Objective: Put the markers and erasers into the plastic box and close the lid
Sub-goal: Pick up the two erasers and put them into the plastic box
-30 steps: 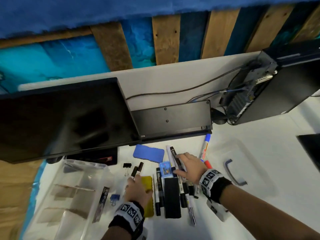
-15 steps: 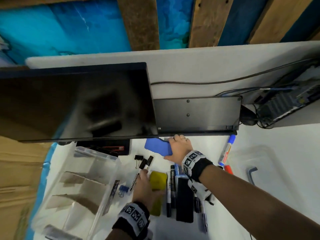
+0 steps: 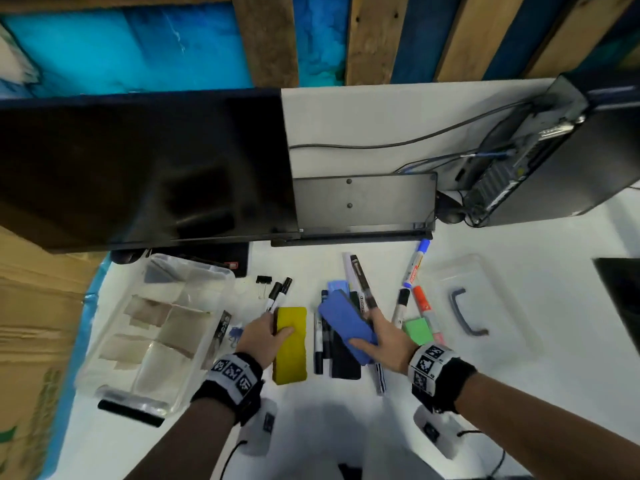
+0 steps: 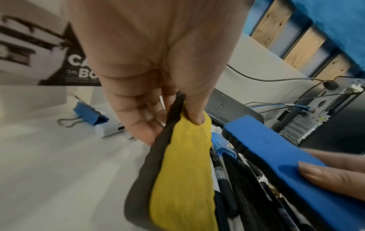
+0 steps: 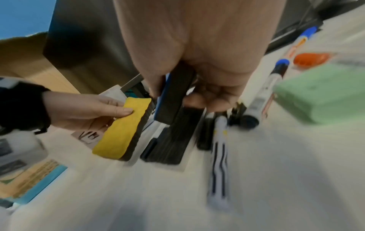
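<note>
the yellow eraser (image 3: 290, 341) looks light and soft: its yellow felt face dimples under the thumb in the left wrist view, over a dark foam backing, so it should squash a little but not slip. the long edges near one end are the natural place to take it, and that is where the left hand (image 3: 260, 336) pinches it, thumb on the yellow face, fingers curled under the dark side, just right of the plastic box (image 3: 162, 327). the blue eraser (image 3: 347, 325) seems much the same, light and slightly springy; the right hand (image 3: 382, 336) clasps its near end, thumb on the blue top, fingers wrapped beneath, farther right of the box and above the black markers (image 3: 320, 336) lying on the worktop (image 3: 519, 393). the lid (image 3: 481, 306) lies well right of the box, off and still to be fitted. both erasers would likely drop in flat between the box's dividers
</note>
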`<state>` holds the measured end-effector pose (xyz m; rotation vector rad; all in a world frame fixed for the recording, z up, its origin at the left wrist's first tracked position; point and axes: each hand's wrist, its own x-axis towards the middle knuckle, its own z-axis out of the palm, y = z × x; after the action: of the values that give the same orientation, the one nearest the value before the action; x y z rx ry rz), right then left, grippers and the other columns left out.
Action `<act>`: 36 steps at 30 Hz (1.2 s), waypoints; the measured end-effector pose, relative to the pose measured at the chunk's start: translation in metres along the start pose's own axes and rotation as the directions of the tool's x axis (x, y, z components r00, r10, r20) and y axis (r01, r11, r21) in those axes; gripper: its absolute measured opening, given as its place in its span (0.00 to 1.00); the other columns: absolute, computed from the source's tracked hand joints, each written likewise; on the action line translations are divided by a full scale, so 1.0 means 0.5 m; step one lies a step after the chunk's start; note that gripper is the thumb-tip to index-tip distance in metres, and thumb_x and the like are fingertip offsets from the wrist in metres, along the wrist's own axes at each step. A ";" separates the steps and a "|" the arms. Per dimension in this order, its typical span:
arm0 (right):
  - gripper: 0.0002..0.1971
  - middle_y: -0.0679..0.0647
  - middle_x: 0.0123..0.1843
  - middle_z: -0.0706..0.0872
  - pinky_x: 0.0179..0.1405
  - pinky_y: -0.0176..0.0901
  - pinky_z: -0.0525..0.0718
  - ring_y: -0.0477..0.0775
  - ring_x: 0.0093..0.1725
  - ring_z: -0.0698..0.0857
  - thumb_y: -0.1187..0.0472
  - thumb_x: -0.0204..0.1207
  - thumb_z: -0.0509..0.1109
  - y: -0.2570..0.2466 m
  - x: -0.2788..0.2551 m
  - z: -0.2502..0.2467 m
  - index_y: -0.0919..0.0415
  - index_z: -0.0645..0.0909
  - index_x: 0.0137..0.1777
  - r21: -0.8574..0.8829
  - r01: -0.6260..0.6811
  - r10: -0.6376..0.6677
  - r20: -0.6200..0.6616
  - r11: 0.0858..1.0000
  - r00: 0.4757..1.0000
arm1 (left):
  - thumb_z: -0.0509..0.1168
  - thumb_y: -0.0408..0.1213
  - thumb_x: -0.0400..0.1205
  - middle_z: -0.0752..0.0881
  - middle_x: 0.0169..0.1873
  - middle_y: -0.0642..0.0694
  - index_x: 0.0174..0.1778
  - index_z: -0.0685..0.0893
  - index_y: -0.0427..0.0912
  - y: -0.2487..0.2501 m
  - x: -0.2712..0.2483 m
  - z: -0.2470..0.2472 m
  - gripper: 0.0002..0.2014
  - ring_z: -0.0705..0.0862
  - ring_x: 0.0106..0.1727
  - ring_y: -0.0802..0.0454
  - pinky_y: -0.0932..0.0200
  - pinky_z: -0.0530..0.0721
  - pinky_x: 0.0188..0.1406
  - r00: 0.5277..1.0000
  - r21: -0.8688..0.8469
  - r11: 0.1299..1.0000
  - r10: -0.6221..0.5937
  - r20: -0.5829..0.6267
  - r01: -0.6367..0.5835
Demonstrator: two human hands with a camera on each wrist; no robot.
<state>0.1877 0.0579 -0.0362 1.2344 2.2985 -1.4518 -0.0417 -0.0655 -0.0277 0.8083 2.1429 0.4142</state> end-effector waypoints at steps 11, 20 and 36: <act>0.34 0.62 0.71 0.75 0.65 0.53 0.80 0.63 0.68 0.78 0.46 0.72 0.74 -0.062 0.024 0.086 0.66 0.65 0.69 -0.085 -0.264 0.259 -0.058 0.961 0.964 | 0.69 0.43 0.78 0.86 0.48 0.36 0.46 0.77 0.38 -0.009 -0.103 0.009 0.12 0.85 0.52 0.40 0.44 0.85 0.53 0.993 -0.109 0.990 0.081 -0.086 -0.090; 0.32 0.62 0.62 0.77 0.59 0.53 0.82 0.63 0.62 0.80 0.52 0.67 0.77 -0.094 0.039 0.123 0.66 0.68 0.64 -0.207 -0.333 0.314 -0.123 0.920 0.942 | 0.68 0.43 0.78 0.87 0.48 0.41 0.53 0.80 0.39 -0.044 -0.124 -0.013 0.13 0.86 0.51 0.44 0.40 0.87 0.53 0.994 -0.201 0.976 0.069 -0.090 -0.086; 0.41 0.61 0.65 0.78 0.60 0.53 0.82 0.62 0.63 0.80 0.38 0.63 0.77 -0.097 0.043 0.120 0.63 0.69 0.68 -0.192 -0.331 0.335 -0.010 0.924 0.942 | 0.67 0.42 0.80 0.86 0.55 0.36 0.58 0.81 0.43 -0.070 -0.129 0.019 0.12 0.87 0.53 0.43 0.53 0.88 0.48 0.979 -0.451 0.892 0.071 0.190 0.023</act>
<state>0.1226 0.0122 -0.0456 1.4522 2.0286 -1.0952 -0.0174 -0.1343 -0.0158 0.5793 1.7491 0.7761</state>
